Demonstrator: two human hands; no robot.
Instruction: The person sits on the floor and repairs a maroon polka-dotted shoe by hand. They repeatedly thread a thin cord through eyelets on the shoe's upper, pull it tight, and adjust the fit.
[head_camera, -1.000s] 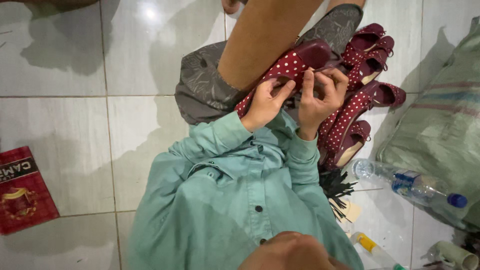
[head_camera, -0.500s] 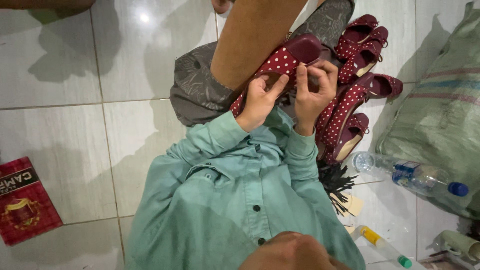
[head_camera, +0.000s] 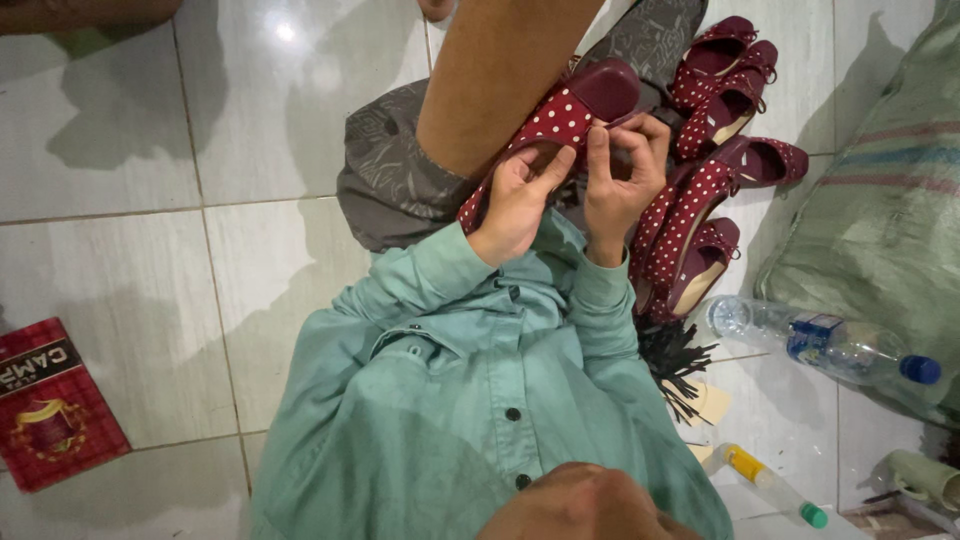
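Both hands pinch one red polka-dot shoe (head_camera: 560, 125) resting on the knee: left hand (head_camera: 515, 195) grips its side, right hand (head_camera: 620, 175) nips the rim. Best to brace it firmly, fingertips close together.

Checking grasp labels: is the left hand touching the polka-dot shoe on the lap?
Touching. Head view: left hand fingers grip the red polka-dot shoe edge.

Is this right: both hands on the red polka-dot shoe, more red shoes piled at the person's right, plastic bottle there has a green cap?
Not quite. The head view shows the plastic bottle beside the pile of shoes with a blue cap, not a green one. The rest holds: the left hand and right hand are both on the red polka-dot shoe, and the pile lies at the person's right.
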